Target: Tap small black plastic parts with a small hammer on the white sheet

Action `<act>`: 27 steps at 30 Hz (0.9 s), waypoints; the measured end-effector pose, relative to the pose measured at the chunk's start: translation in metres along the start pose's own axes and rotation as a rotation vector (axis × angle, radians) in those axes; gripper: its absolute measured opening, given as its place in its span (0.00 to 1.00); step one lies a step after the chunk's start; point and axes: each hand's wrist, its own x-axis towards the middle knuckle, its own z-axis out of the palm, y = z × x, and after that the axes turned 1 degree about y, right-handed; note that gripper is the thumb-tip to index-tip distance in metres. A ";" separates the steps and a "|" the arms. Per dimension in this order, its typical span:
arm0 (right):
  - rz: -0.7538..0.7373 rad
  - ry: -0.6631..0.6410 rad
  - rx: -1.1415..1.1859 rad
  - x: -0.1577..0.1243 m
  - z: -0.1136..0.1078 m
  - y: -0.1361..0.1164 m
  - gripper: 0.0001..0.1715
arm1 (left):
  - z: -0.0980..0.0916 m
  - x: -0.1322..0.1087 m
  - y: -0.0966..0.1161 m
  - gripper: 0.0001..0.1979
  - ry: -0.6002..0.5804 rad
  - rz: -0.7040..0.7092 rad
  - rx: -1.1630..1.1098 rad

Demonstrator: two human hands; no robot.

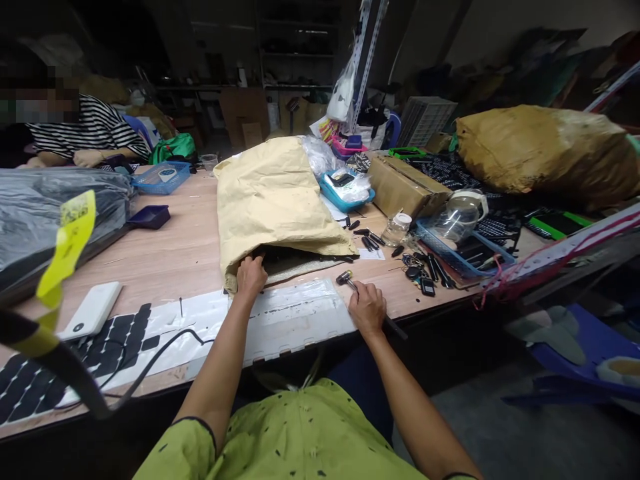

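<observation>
A large cream sack (pixel 280 193) lies on the table in front of me, its dark mouth facing me. My left hand (pixel 251 275) is at the left end of that mouth, fingers curled at the sack's edge. The fingertips are partly hidden in the opening. To the right, my right hand (pixel 368 308) is closed around the handle of a small hammer (pixel 345 277). The hammer's head points away from me, and its dark handle end sticks out behind the hand. Between my hands a whitish flat board (pixel 300 317) lies along the table's front edge.
A power bank (pixel 93 310), dark panel pieces (pixel 117 340) and a cable lie left. Right are a jar (pixel 397 230), a blue basket (pixel 425 233), small black tools and a carton (pixel 405 183). A striped-sleeved person (pixel 105 130) sits across the table at far left.
</observation>
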 end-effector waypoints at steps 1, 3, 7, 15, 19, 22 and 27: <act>0.001 0.002 0.005 0.000 0.000 -0.001 0.18 | 0.001 0.005 -0.002 0.23 -0.029 -0.015 -0.001; 0.000 0.005 0.011 0.000 -0.001 -0.002 0.18 | 0.004 0.015 -0.004 0.22 -0.079 -0.037 -0.016; -0.001 0.011 0.019 -0.001 -0.003 -0.003 0.18 | 0.008 0.029 -0.005 0.23 -0.134 -0.082 -0.064; -0.004 0.028 0.034 -0.002 -0.002 -0.004 0.17 | 0.008 0.006 -0.004 0.21 -0.071 -0.118 -0.034; -0.008 0.033 0.032 -0.002 -0.002 -0.003 0.18 | 0.012 -0.009 -0.009 0.19 -0.002 -0.081 0.006; -0.003 0.037 0.031 -0.002 -0.002 -0.003 0.17 | 0.014 -0.013 -0.014 0.15 0.005 -0.023 0.020; -0.001 0.025 0.027 -0.001 -0.004 -0.003 0.17 | 0.017 -0.025 -0.010 0.11 0.078 0.065 -0.100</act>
